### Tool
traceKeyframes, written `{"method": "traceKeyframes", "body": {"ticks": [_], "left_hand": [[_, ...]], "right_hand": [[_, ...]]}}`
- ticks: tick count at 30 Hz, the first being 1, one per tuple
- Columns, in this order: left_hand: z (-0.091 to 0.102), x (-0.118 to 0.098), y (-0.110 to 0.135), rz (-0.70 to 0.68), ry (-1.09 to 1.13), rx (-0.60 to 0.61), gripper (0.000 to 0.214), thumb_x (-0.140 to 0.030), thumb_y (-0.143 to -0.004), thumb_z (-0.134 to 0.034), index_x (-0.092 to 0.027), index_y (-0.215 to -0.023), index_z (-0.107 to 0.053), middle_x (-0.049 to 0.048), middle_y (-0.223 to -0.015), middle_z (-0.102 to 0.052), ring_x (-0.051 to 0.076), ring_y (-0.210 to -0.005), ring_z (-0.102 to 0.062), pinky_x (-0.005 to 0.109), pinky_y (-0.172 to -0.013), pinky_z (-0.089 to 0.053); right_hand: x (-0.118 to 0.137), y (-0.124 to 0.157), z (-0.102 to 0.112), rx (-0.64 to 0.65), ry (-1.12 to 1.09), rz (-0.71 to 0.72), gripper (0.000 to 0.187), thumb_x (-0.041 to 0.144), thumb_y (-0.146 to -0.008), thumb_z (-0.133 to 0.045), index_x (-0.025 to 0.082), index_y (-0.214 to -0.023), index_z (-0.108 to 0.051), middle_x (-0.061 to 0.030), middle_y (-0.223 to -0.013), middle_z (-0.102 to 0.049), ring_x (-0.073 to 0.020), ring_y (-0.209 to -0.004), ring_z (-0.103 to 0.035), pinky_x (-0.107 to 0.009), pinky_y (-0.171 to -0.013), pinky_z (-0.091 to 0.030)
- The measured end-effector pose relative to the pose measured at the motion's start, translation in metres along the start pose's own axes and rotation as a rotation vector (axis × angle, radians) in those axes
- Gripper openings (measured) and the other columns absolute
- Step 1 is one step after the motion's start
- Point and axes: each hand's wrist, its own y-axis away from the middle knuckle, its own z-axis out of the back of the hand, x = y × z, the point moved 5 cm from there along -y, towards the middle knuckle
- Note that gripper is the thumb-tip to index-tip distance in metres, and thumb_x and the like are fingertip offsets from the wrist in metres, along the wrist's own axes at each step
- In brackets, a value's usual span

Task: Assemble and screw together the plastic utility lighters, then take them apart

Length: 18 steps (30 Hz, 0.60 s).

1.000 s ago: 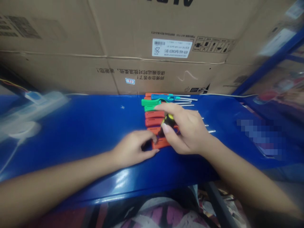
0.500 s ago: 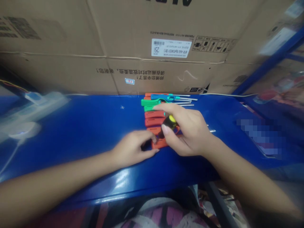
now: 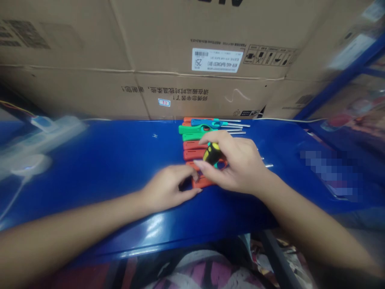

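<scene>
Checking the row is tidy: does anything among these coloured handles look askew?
Slightly. At the far end the blue handle lies slanted over its neighbours, and one green handle juts further left than the orange handles. The right hand with its black-and-yellow tool and the left hand hide part of the near end.

The tabletop (image 3: 120, 160) is a smooth blue surface with a high gloss that reflects light near its front edge. The orange bodies (image 3: 194, 154) and green bodies (image 3: 189, 129) are smooth moulded plastic. Their thin rods (image 3: 237, 125) are bare bright metal. The black-and-yellow grip (image 3: 212, 153) in the right hand (image 3: 237, 168) looks like plastic. The box (image 3: 90, 80) is matt brown cardboard with a white paper label (image 3: 217, 60).
</scene>
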Motion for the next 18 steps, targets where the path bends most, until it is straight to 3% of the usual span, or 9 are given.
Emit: {"method": "traceKeyframes", "body": {"ticks": [5,9,13,16,18], "left_hand": [[-0.0003,0.0004,0.0001,0.006,0.01,0.006,0.012,-0.029,-0.087,-0.07,-0.02,-0.091,-0.062,-0.0018,-0.078,-0.063,0.014,-0.067,-0.057,0.025,-0.063,-0.042],[0.0002,0.0002,0.0002,0.008,0.01,-0.002,0.013,-0.029,-0.087,-0.07,-0.02,-0.09,-0.061,-0.0018,-0.077,-0.063,0.014,-0.067,-0.058,0.025,-0.063,-0.042],[-0.0003,0.0001,0.0001,0.006,0.016,0.01,0.012,-0.029,-0.088,-0.069,-0.02,-0.091,-0.062,-0.0008,-0.08,-0.065,0.014,-0.068,-0.059,0.026,-0.064,-0.043],[0.0002,-0.0002,-0.0002,0.008,0.009,0.004,0.013,-0.028,-0.087,-0.07,-0.019,-0.09,-0.061,-0.0007,-0.082,-0.066,0.014,-0.068,-0.059,0.026,-0.063,-0.043],[0.0001,-0.0004,-0.0004,0.012,0.01,0.011,0.013,-0.028,-0.087,-0.071,-0.02,-0.09,-0.062,-0.0008,-0.081,-0.066,0.014,-0.069,-0.059,0.025,-0.063,-0.043]], "right_hand": [[0.0022,-0.0009,0.0002,0.061,-0.074,0.027,0.036,0.027,-0.091,-0.046,0.015,-0.124,-0.052,-0.0109,-0.118,-0.07,-0.0197,-0.096,-0.07,-0.028,-0.073,-0.054],[0.0027,-0.0001,0.002,0.03,-0.014,0.013,0.033,0.03,-0.09,-0.053,0.018,-0.12,-0.054,-0.0071,-0.108,-0.073,-0.017,-0.08,-0.07,-0.027,-0.066,-0.052],[0.0014,-0.0003,-0.0002,0.096,-0.067,0.0,0.045,0.029,-0.09,-0.046,0.016,-0.133,-0.046,-0.0095,-0.114,-0.07,-0.0189,-0.084,-0.069,-0.029,-0.067,-0.053],[-0.0004,-0.0012,0.0011,0.086,-0.038,-0.003,0.038,0.032,-0.09,-0.053,0.016,-0.125,-0.051,-0.0064,-0.103,-0.073,-0.0174,-0.075,-0.068,-0.028,-0.063,-0.051],[-0.0015,-0.0016,0.0013,0.097,-0.028,-0.011,0.038,0.029,-0.091,-0.05,0.015,-0.126,-0.051,-0.008,-0.108,-0.073,-0.0162,-0.071,-0.067,-0.028,-0.063,-0.05]]}}
